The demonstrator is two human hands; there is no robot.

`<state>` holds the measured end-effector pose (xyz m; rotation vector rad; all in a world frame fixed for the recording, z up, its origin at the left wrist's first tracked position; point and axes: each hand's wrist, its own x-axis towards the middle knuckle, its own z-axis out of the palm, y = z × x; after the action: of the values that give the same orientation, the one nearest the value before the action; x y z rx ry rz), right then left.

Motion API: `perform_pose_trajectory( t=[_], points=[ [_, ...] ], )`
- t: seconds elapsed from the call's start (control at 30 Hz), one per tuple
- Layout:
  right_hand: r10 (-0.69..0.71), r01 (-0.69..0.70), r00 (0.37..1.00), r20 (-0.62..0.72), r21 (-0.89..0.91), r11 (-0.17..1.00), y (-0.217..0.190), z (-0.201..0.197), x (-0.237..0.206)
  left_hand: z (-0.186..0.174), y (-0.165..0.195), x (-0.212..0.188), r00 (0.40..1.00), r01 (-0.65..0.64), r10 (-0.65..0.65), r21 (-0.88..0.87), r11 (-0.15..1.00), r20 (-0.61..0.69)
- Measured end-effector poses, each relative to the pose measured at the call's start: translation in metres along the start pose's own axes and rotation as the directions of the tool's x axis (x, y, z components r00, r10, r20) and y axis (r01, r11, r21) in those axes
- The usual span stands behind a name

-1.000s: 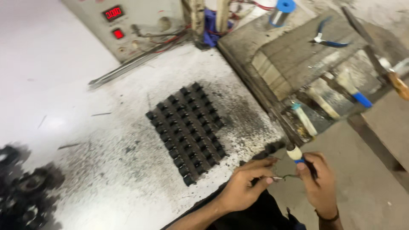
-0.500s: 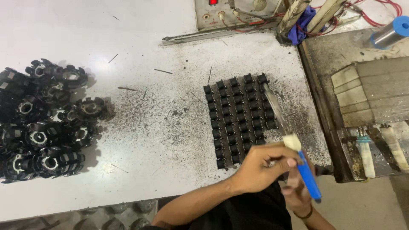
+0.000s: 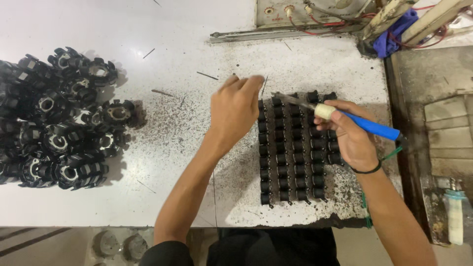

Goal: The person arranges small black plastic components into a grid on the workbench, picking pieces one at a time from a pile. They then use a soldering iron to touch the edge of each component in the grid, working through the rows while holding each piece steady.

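**Soldering over a packed block of small black parts — contact hazards noted**

Gripping a blue-handled soldering iron (image 3: 367,126) in the right hand (image 3: 352,140), fingers wrapped shut around the handle, pale collar just ahead of the thumb, metal tip laid over the top rows of the block of small black parts (image 3: 298,148). Left hand (image 3: 234,111) held just left of the block's upper corner, fingers pressed together and bent down toward the worktop (image 3: 162,197); whether anything is pinched under the fingertips cannot be told.

Risks, as judged:
- Tip close to the left fingertips — a slip sideways likely to burn.
- Parts standing loose in tight rows, no frame seen; a nudge from the wrist or iron likely to topple a row or scatter the block.
- Tip resting too long on black plastic likely to melt neighbouring pieces.
- Dark grit spread across the worktop around the block; liable to foul a joint.

Containers: none in use. Block set directly on the worktop; heap of black ring-shaped parts (image 3: 54,118) lying loose, well apart at the left. White tube with a pale cap (image 3: 454,216) beyond the right edge, contents not visible.
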<state>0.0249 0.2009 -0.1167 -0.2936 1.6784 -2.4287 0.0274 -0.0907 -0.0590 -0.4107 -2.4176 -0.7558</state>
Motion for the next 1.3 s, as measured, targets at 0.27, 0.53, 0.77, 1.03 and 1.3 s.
perform_pose_trajectory(
  t=[0.27, 0.53, 0.77, 1.03, 1.3],
  points=[
    [-0.017, -0.002, 0.996, -0.087, -0.205, 0.979, 0.030, 0.002, 0.007, 0.060, -0.052, -0.031, 0.967, 0.167, -0.170, 0.028, 0.986, 0.189],
    [-0.027, -0.008, 0.994, -0.105, -0.322, 0.947, 0.035, 0.014, 0.009, 0.059, -0.058, -0.030, 0.944, 0.227, -0.215, -0.016, 0.974, 0.250],
    [-0.033, -0.002, 0.994, -0.105, -0.314, 0.949, 0.037, 0.019, 0.009, 0.060, -0.065, -0.024, 0.932, 0.243, -0.208, -0.088, 0.966, 0.297],
    [-0.050, 0.016, 0.993, -0.107, -0.296, 0.955, 0.046, 0.019, 0.011, 0.066, -0.070, -0.024, 0.920, 0.257, -0.213, -0.098, 0.961, 0.331],
    [-0.042, 0.000, 0.988, -0.151, -0.270, 0.963, 0.050, 0.017, 0.010, 0.069, -0.067, -0.027, 0.926, 0.204, -0.190, -0.010, 0.979, 0.325]
  ],
)
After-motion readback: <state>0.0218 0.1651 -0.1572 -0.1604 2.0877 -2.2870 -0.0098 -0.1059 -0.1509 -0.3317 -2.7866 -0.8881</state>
